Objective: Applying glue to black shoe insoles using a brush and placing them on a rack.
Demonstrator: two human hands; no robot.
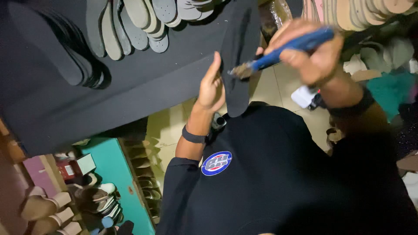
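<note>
Your left hand [212, 87] is closed around the long edge of a black shoe sole [237, 56], thumb raised along its near face, holding it upright in the middle of the view above your dark shirt [278, 174]. Your right hand [311, 50] is wrapped firmly around the blue handle of a brush [278, 54], which slants down to the left so that its bristle end touches the sole just beside your left thumb. The right hand and the brush are blurred. A dark band [193, 137] sits on your left wrist, and another dark band is on your right forearm. To the left of the sole lies a large dark sheet [130, 91] spread across a surface; on its far part rests a row of grey soles [143, 26] overlapping one another, and farther left a fanned stack of black soles [65, 48]. At the far right a row of tan soles [361, 13] leans together. Below, near the left edge, a teal surface [117, 174] stands next to finished sandals [96, 196] and some small boxes. Pale floor tiles [272, 89] show between the sheet and your arms, with a small white object [303, 96] lying on them, too unclear to tell what it is.
</note>
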